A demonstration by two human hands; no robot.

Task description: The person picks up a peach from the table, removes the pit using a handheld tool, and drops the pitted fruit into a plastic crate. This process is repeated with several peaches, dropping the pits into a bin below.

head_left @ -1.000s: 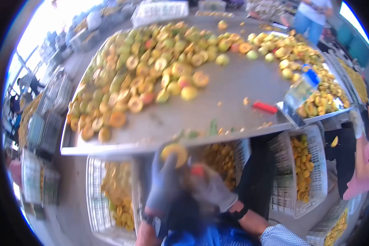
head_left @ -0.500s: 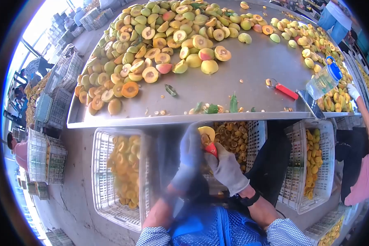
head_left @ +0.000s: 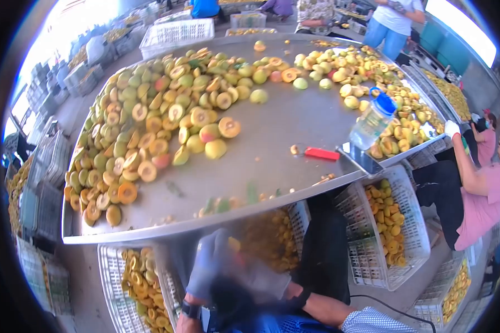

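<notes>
My gloved left hand [head_left: 207, 263] and gloved right hand [head_left: 264, 278] are close together below the table edge, both smeared by motion. A yellow patch of a peach half [head_left: 234, 244] shows at the left fingers, which are closed around it. Only a faint reddish smear of the red-handled pitting tool [head_left: 237, 259] shows at the closed right hand. Beneath the hands, a crate holds brownish fruit pieces [head_left: 286, 236]. A large heap of halved peaches [head_left: 144, 127] covers the left of the metal table [head_left: 261, 183].
Another red-handled tool [head_left: 322, 154], a phone [head_left: 362, 160] and a blue-lidded bottle [head_left: 372, 125] lie or stand on the table's right. Crates of peach halves stand at left [head_left: 108, 283] and right [head_left: 414, 222]. A co-worker in pink [head_left: 486, 194] sits at right.
My view has tilted up and turned right, so the table appears lower and farther left. The hands stay together below its edge; the right hand is now more blurred.
</notes>
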